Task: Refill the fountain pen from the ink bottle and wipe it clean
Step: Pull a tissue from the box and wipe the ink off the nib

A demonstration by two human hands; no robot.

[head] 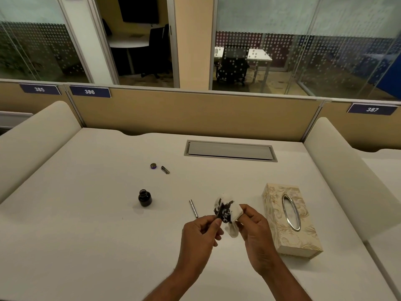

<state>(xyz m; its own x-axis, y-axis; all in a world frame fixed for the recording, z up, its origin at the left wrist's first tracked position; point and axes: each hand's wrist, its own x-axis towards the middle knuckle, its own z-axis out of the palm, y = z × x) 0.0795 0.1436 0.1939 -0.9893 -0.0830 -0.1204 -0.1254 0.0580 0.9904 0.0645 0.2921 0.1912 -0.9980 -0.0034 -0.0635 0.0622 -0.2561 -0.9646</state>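
Note:
My left hand [200,233] pinches a dark pen section [219,213] whose tip pokes into a white tissue [233,213] blotched with dark ink. My right hand [253,227] holds that tissue around the tip. The open ink bottle [145,198] stands uncapped on the desk to the left. Its cap [153,166] lies farther back, next to a small dark pen cap [165,170]. A silver pen barrel [193,208] lies on the desk just left of my hands.
A patterned tissue box [288,218] lies right of my right hand. The white desk [86,224] has a grey cable hatch [230,151] at the back and padded dividers [338,170] on both sides.

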